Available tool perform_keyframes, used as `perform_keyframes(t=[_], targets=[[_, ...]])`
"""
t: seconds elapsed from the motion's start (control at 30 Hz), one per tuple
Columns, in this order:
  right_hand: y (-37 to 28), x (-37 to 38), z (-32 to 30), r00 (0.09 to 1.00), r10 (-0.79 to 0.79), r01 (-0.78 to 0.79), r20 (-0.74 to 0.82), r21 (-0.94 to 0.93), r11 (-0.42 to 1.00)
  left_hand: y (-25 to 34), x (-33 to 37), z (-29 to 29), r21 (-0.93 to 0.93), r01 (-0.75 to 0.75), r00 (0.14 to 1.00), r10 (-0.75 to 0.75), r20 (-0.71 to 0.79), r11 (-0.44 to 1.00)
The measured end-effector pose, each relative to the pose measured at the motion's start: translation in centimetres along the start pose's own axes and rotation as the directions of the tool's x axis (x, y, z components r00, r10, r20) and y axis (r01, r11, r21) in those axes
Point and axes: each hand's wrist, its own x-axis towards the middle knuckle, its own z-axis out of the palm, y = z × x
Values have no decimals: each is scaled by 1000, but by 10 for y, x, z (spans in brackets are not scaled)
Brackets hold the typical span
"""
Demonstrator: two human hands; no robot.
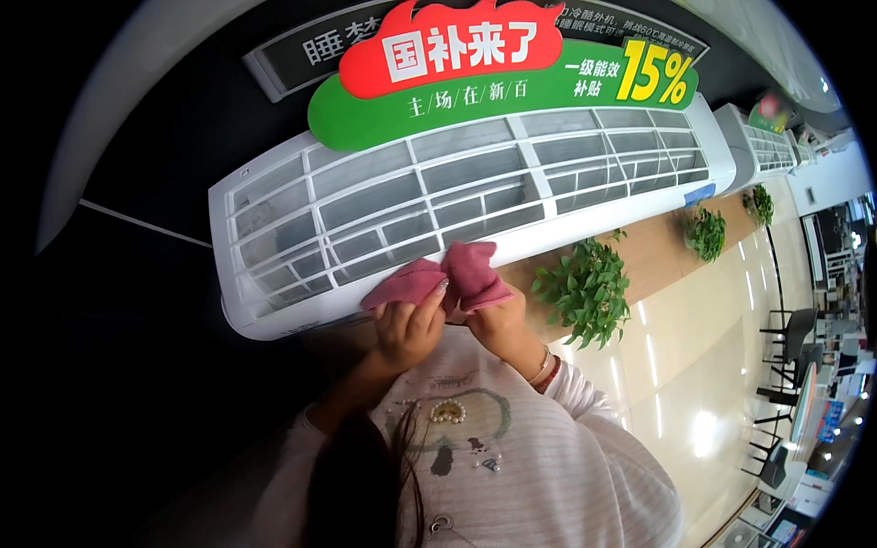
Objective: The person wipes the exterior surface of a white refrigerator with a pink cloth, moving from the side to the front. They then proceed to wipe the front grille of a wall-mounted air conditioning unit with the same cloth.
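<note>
A dusky-pink cloth (pixel 475 276) is bunched between my two hands, just in front of the lower front edge of a white wall-mounted air conditioner (pixel 534 239). My left hand (pixel 409 331) grips the cloth's left part, fingers bent and a decorated nail showing. Closed around the right part is my right hand (pixel 501 323), its fingers largely covered by the fabric. Whether the two parts are one piece I cannot tell. White grille bars (pixel 420 187) cover the top of the unit, with grey mesh beneath them.
A red and green sign (pixel 512 87) stands along the unit's back edge. To the right, leafy plants (pixel 585 288) line a wooden ledge (pixel 653 242). A second air conditioner (pixel 763 146) hangs farther right. Dark chairs (pixel 790 338) stand on the shiny floor (pixel 694 365).
</note>
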Motion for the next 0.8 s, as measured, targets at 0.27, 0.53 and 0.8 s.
perform_keyframes(t=[0.27,0.53,0.8], targets=[[39,-7,-57,980,90,-103,-180,-65,993,35,42,40,-39,-101,979,106,176,994],[36,2,-53,981,-32,28,-190,-20,999,32,40,35,-48,-73,986,80,146,996],[9,9,1,981,-121,91,149,192,977,-5,-15,0,188,-6,999,-4,51,982]])
